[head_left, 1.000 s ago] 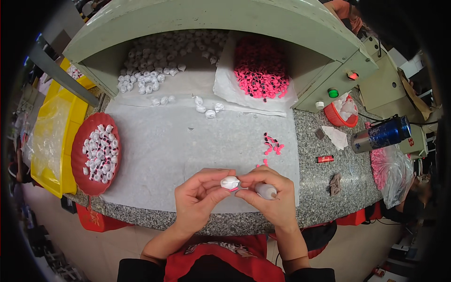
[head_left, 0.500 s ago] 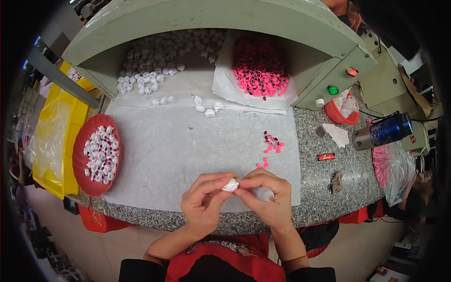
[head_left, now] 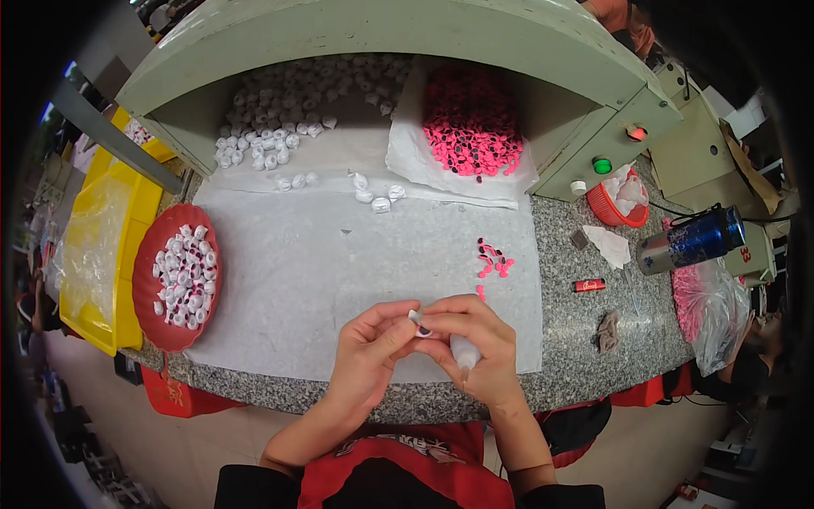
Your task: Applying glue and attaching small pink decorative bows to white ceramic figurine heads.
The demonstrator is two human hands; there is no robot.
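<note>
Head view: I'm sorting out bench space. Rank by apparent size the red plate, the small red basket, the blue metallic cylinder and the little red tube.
1. red plate
2. blue metallic cylinder
3. small red basket, close to the cylinder; fisheye bending near the rim leaves that order unsure
4. little red tube

The table (head_left: 577, 280) is grey with little dark speckles, and a big white sheet (head_left: 339, 271) lies on it. A round red plate (head_left: 144, 288) holds white pieces with dark spots, a pile of bright pink pieces with black dots (head_left: 471, 123) sits on white plastic, and a heap of plain white pieces (head_left: 288, 102) lies under the pale green hood (head_left: 381, 38). There is a yellow bin (head_left: 93, 246), a shiny blue can (head_left: 695, 240), a small red basket (head_left: 615, 208), and the person's shirt (head_left: 407, 467) is red and black.
</note>
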